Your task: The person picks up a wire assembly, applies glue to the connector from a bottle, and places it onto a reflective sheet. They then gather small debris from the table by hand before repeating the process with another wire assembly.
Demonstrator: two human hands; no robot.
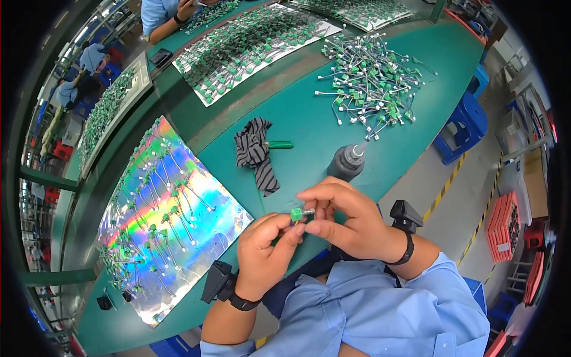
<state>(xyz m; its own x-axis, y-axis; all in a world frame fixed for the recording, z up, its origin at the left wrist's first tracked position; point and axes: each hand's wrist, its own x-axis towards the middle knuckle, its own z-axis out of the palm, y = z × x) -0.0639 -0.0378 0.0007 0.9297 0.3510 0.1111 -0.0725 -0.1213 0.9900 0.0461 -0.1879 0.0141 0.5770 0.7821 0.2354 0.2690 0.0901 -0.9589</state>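
Note:
In front of my chest, my left hand (264, 247) is closed, its thumb and index finger pinching a small green connector (297, 215). A pale tip on the connector points to the right. My right hand (351, 223) curls round that pale end from the right, thumb below and index finger above, fingertips up against it. Parts of both hands' fingertips are hidden. A dark squeeze bottle (347, 163) with a pale nozzle stands just beyond my right hand. A grey-and-black striped cloth (253, 146) lies past my left hand, with a green-handled tool (281, 144) beside it.
A shiny iridescent sheet (205, 205) at left carries rows of green wired connectors. A loose heap of similar wired connectors (375, 80) lies at the far right. Further filled sheets (250, 50) stand at the back, near a co-worker's arm (160, 21). A blue stool (464, 128) stands right.

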